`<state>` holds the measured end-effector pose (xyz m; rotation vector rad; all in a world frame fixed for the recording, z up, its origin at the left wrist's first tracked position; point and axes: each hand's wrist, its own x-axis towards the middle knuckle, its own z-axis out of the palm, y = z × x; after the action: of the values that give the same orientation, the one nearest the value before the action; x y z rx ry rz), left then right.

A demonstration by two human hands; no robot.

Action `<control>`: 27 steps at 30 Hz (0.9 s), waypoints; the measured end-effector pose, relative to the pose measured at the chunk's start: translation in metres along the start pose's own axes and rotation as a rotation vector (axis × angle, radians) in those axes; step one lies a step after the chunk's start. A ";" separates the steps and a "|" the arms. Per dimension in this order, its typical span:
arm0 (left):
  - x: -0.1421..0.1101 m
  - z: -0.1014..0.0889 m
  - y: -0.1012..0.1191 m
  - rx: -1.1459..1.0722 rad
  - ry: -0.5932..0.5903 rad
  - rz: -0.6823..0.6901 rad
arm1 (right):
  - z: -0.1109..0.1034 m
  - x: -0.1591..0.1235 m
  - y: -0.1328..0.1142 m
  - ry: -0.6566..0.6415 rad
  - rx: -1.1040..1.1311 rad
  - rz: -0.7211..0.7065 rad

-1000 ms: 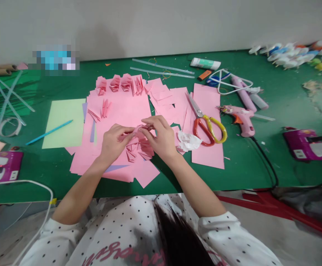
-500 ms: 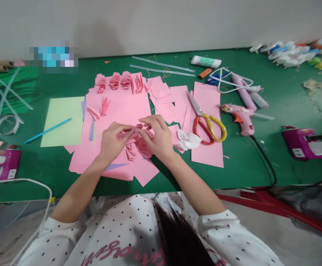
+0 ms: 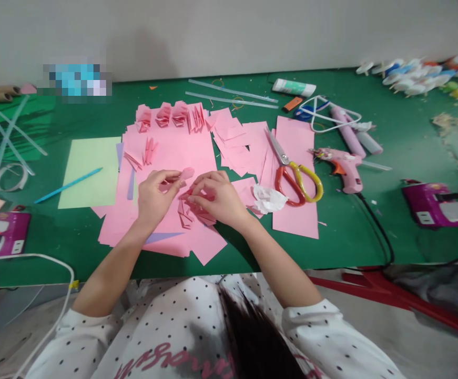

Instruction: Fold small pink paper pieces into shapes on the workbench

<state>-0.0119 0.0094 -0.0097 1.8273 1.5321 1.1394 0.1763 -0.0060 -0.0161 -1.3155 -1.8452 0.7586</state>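
Between the thumb and fingers of my left hand (image 3: 155, 197) is a small folded pink paper piece (image 3: 187, 172), its rounded end pointing right. My right hand (image 3: 219, 197) is closed over the pile of folded pink papers (image 3: 185, 215), its fingertips pinching at one of them. Beneath both hands lie pink paper sheets (image 3: 173, 152). Folded pink paper clusters (image 3: 180, 115) stand in a row along the far edge of the sheets, with a few more folded pieces (image 3: 150, 151) nearer on the left.
Scissors (image 3: 287, 168) and a crumpled white tissue (image 3: 268, 199) lie right of my hands, beside loose pink squares (image 3: 232, 137). Farther right are a pink glue gun (image 3: 343, 166) and a purple box (image 3: 429, 202). A blue pencil (image 3: 69, 185) rests on pale green paper (image 3: 90, 158) at left.
My hands have moved apart. The left has drawn slightly left, holding the folded piece; the right has come down onto the folded paper pile.
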 end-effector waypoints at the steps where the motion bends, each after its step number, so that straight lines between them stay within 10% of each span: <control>1: 0.000 0.000 0.000 -0.004 -0.003 -0.004 | -0.002 0.000 -0.001 0.011 0.074 0.011; 10: -0.003 -0.001 0.005 -0.134 -0.100 -0.038 | -0.009 0.004 -0.001 0.308 0.297 0.149; 27: -0.007 0.008 0.003 -0.339 -0.205 -0.149 | 0.004 0.001 -0.001 0.359 0.049 -0.056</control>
<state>-0.0041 0.0032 -0.0135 1.5244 1.2493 1.0341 0.1719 -0.0052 -0.0174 -1.2699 -1.5595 0.4958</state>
